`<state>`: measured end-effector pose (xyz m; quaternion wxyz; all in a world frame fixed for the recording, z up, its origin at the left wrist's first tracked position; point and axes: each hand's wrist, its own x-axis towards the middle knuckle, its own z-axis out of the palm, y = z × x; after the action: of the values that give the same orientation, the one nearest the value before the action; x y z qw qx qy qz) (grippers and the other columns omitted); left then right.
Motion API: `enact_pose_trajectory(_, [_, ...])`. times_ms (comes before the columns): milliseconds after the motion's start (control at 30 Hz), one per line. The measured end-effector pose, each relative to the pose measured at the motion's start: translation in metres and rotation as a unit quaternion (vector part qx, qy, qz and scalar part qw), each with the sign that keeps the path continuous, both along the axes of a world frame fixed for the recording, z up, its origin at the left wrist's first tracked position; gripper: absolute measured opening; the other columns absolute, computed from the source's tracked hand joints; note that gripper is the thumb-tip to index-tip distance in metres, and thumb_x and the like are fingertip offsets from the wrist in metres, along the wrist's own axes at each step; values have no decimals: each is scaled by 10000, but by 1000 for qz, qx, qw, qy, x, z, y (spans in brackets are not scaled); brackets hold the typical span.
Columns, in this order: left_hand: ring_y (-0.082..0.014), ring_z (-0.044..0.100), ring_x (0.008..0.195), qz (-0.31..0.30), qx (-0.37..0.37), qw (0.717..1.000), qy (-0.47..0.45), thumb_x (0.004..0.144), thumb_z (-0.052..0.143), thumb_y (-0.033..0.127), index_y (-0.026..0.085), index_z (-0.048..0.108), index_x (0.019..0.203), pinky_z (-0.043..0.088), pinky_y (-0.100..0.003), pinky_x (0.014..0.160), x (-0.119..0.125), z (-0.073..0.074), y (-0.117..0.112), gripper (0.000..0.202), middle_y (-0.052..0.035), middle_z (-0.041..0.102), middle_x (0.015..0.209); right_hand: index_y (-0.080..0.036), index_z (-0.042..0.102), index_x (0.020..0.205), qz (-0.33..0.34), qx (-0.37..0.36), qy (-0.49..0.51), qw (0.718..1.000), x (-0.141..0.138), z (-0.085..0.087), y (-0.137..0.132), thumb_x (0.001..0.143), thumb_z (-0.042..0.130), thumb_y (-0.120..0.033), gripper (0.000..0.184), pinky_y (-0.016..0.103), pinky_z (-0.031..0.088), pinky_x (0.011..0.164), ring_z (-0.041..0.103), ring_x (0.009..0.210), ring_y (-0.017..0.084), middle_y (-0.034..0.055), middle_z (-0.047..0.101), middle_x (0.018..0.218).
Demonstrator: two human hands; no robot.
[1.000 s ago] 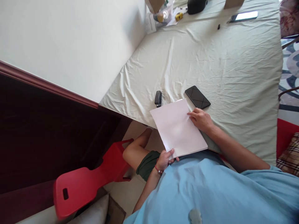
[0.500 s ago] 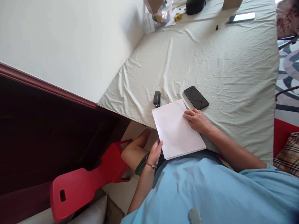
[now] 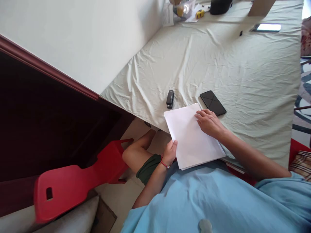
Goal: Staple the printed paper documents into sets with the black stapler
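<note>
Way off to the left of the paper stack (image 3: pixel 198 139) there's a red chair (image 3: pixel 60 191), not part of the action. Next over is the left hand (image 3: pixel 169 152), clamped on the stack's left edge: thumb on top, fingers tucked underneath. Just past the stack's top-left corner sits a black stapler (image 3: pixel 170 98), nobody touching it.

Then the stack itself, in the middle of everything: upper part over the pale cloth (image 3: pixel 255 77) near its front edge, lower end by the blue shirt (image 3: pixel 204 194). Progress-wise, the sheets are gathered into one pile and look mostly lined up. Not perfect though, since a bit of a lower sheet peeks out along the bottom edge, so I'd say there's some squaring left. No staple or writing that I can make out on the top sheet, which looks plain white.

The right hand (image 3: pixel 209 123) lies on the stack's upper right side, fingers more or less straight and pretty close together. Can't tell if its thumb is pinching from below. Just right of the stack's top corner there's a dark phone (image 3: pixel 213 103), and a second phone (image 3: pixel 269 27) with a lit screen lies well beyond the stack, up and to the right.
</note>
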<state>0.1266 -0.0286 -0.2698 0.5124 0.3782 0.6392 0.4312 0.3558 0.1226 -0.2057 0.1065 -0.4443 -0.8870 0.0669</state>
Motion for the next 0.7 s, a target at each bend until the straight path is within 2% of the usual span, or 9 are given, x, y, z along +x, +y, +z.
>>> enact_pose_trajectory(100, [-229,663,896,-15,-4,999,-51,832,616,772,139,742,1050,511,-309,793,2,2,0,681,-106,758,996,-112,626,1333,32,16,-34,999,-29,6,24,1024,438,-215,377,473,361,1065,499,1272,333,161,555,1475])
enact_pose_trajectory(167, [-237,675,908,-15,-9,997,-80,797,629,803,131,748,1061,520,-320,811,3,4,2,732,-116,763,1009,-125,607,1350,53,13,-44,998,-52,8,39,1041,403,-231,385,474,377,1027,511,1237,332,159,533,1490])
enact_pose_trajectory(367, [-265,683,1032,7,-12,992,-125,805,615,809,135,731,1111,519,-374,953,8,6,5,750,-138,756,1110,-139,681,1091,69,-29,-43,996,-107,3,57,1061,372,-270,337,438,406,895,518,1097,320,168,635,1201])
enact_pose_trajectory(433, [-270,677,1052,13,-1,995,-97,843,566,806,141,727,1096,504,-387,993,9,7,6,729,-139,753,1101,-140,680,1036,77,-23,-33,996,-114,1,56,1062,356,-243,341,428,402,867,509,1065,311,165,636,1152])
enact_pose_trajectory(567, [-275,681,995,10,5,1000,4,926,441,777,155,699,1003,496,-404,984,13,8,8,678,-140,746,1021,-155,688,997,106,-24,-16,994,-116,-3,56,1042,375,-192,319,421,400,820,502,1015,296,154,645,1094])
enact_pose_trajectory(633, [-277,682,969,8,4,999,36,945,399,768,165,677,968,497,-415,977,14,8,10,664,-140,741,993,-159,705,1063,119,-30,8,992,-115,-5,57,1030,398,-186,310,427,413,835,506,1010,290,155,652,1116])
enact_pose_trajectory(700, [-274,677,920,7,-4,999,49,944,372,777,174,655,911,499,-424,966,15,7,11,667,-133,730,934,-173,700,1199,147,-20,49,988,-114,-7,58,1019,436,-197,321,441,430,891,512,1075,294,158,641,1227])
